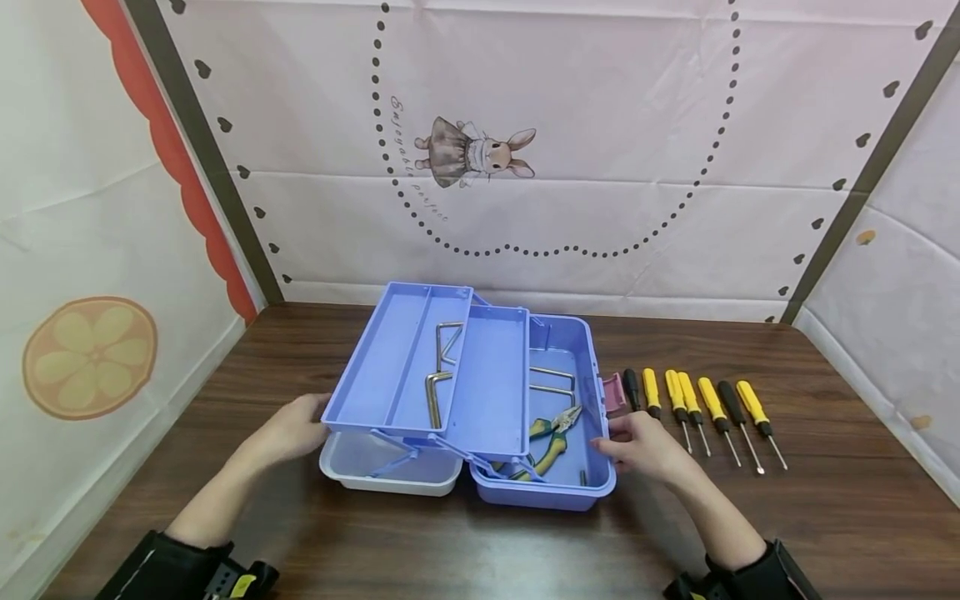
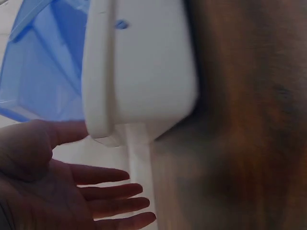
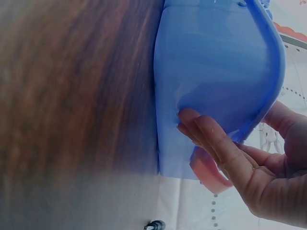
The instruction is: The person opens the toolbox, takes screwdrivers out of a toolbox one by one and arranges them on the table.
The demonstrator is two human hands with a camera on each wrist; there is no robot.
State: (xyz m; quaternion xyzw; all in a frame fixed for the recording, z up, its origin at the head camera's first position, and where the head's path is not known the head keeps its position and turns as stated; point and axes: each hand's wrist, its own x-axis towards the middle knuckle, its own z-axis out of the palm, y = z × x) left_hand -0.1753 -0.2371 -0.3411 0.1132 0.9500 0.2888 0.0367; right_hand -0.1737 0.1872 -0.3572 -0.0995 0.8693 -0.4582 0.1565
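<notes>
A blue toolbox (image 1: 551, 497) stands on the table with its tiered trays (image 1: 487, 375) folded out leftward. Under their left side lies its whitish lid (image 1: 390, 483). My left hand (image 1: 294, 427) is at the left end, fingers straight and spread, its thumb at the rim of the lid (image 2: 153, 72). At the right end, my right hand (image 1: 637, 446) holds the box wall (image 3: 216, 62), thumb over the rim and fingers along the outside. L-shaped hex keys (image 1: 435, 400) lie in a tray. Pliers (image 1: 553, 450) with green-and-yellow handles lie inside the box.
Right of the box, several screwdrivers (image 1: 708, 400) with yellow or black handles lie in a row. A pink clasp (image 1: 613, 393) sticks out from the box's right side. Printed white cloth (image 1: 600, 208) walls in the table's back and sides.
</notes>
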